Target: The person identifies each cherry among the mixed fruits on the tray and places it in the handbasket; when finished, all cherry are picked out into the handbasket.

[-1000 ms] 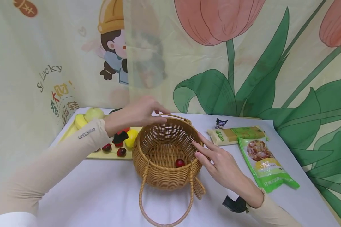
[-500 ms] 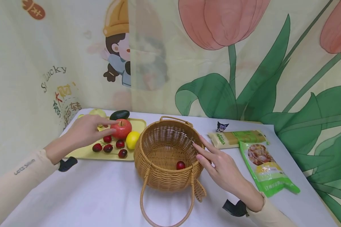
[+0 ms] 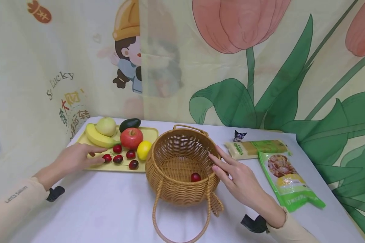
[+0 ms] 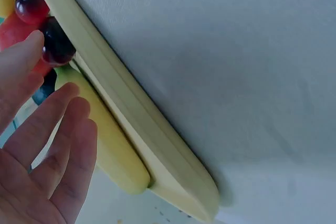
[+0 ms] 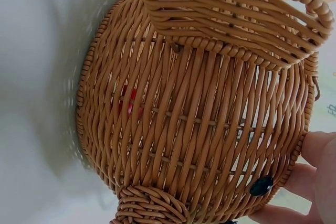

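Note:
My left hand (image 3: 71, 157) reaches over the front left of a yellow tray (image 3: 152, 133). Its thumb and fingertips are spread apart, right by a dark red cherry (image 3: 107, 158). Several more cherries (image 3: 118, 159) lie around that one. In the left wrist view, the thumb overlaps a cherry (image 4: 56, 41), with the fingers over a banana (image 4: 113, 148). My right hand (image 3: 238, 177) rests its extended fingers on the right rim of a brown wicker basket (image 3: 182, 194). One cherry (image 3: 195, 177) sits inside the basket, showing red through the weave in the right wrist view.
The tray also bears a red apple (image 3: 131, 138), a lemon (image 3: 144, 150), an avocado (image 3: 130, 125) and a pale green round fruit (image 3: 106, 126). A noodle packet (image 3: 257, 149) and a green-edged food bag (image 3: 289, 180) lie at right. The basket's handle (image 3: 155, 219) hangs frontward.
My left hand has moved from the basket's far rim leftward, over the apple, and down to the cherries at the tray's front left. The right hand stays at the basket rim.

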Action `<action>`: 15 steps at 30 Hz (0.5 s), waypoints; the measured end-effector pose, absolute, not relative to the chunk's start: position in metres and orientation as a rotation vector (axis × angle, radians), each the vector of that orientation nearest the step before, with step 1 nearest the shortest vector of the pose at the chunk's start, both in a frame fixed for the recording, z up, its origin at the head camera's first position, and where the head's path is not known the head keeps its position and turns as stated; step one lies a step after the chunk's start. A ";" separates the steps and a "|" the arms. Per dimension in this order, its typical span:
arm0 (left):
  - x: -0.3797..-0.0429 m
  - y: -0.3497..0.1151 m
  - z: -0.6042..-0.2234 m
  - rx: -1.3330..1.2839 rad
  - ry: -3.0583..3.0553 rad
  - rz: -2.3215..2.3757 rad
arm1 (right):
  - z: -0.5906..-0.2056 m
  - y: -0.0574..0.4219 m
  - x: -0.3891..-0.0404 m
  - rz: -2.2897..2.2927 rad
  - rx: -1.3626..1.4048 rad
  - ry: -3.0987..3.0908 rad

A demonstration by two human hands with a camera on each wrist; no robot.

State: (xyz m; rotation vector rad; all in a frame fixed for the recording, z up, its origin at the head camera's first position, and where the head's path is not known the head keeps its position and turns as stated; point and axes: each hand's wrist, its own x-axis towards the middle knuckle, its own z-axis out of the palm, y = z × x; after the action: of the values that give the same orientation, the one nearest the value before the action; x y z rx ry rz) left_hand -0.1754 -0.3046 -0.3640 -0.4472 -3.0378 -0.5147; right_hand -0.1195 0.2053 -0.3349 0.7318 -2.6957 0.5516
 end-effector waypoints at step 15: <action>-0.177 -0.291 -0.372 -0.460 -3.073 -0.547 | -0.334 0.205 -0.119 0.568 0.726 -2.709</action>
State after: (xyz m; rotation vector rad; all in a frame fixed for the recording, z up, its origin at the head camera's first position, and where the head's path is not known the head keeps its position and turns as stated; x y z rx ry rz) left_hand -0.1771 -0.2915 -0.3716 -0.4603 -3.0734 -0.5472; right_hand -0.1192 0.2050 -0.3343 0.7259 -2.7086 0.5681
